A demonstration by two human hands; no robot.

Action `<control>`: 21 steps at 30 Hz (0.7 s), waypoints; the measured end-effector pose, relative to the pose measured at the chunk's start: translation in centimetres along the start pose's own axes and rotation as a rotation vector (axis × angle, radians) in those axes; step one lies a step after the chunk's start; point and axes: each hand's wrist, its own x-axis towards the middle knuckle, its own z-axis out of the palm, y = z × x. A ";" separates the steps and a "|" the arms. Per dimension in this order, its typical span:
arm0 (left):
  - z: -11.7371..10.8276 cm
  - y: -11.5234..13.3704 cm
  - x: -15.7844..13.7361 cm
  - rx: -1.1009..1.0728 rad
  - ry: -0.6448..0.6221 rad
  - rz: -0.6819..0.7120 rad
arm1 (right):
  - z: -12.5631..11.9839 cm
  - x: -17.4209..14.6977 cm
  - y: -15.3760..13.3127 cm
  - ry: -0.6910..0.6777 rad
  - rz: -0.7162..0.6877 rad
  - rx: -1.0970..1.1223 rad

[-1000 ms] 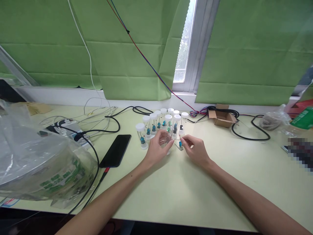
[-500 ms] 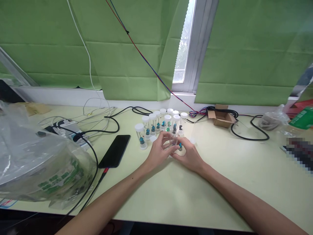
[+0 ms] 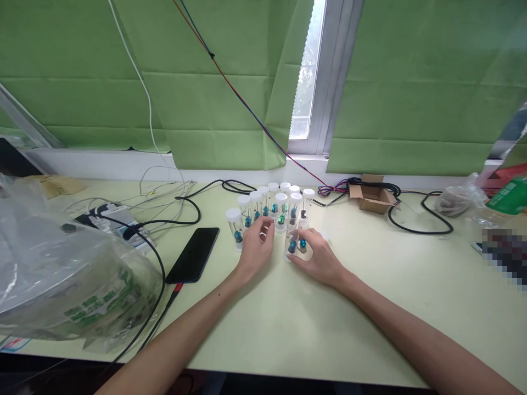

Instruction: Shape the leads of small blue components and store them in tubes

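A clear tube (image 3: 292, 240) with a small blue part inside and no white cap on top stands upright on the table. My right hand (image 3: 319, 255) grips it between thumb and fingers. Just to its right, partly behind the fingers, is another blue part (image 3: 303, 243). My left hand (image 3: 257, 244) has its fingers curled together near the tube group, and what they hold, if anything, is hidden. Several white-capped tubes with blue, green or dark parts cluster behind both hands, among them a green-filled tube (image 3: 281, 213) and a leftmost tube (image 3: 235, 229).
On the left lie a black phone (image 3: 194, 255) with a cable and a large clear plastic bag (image 3: 74, 274). Black cables (image 3: 193, 206) run along the back. A small open cardboard box (image 3: 373, 198) and a green-labelled bottle (image 3: 508, 197) are at the right.
My left hand has come away from the tube and moved left, its fingers now curled beside the other tubes. My right hand stays on the tube, which now shows more.
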 end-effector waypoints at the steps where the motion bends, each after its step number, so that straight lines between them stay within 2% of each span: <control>1: 0.0 0.1 0.0 0.004 0.004 0.003 | -0.2 0.1 0.0 -0.026 -0.008 -0.031; 6: -0.1 0.7 -0.3 -0.009 0.014 0.011 | -1.0 0.3 0.1 -0.140 -0.028 -0.185; 12: -0.2 1.3 -0.8 -0.047 -0.018 0.001 | -0.2 0.1 1.4 -0.095 -0.001 -0.313; 21: 0.3 1.6 -1.5 -0.071 -0.173 0.051 | 0.1 0.0 1.8 -0.132 0.002 -0.374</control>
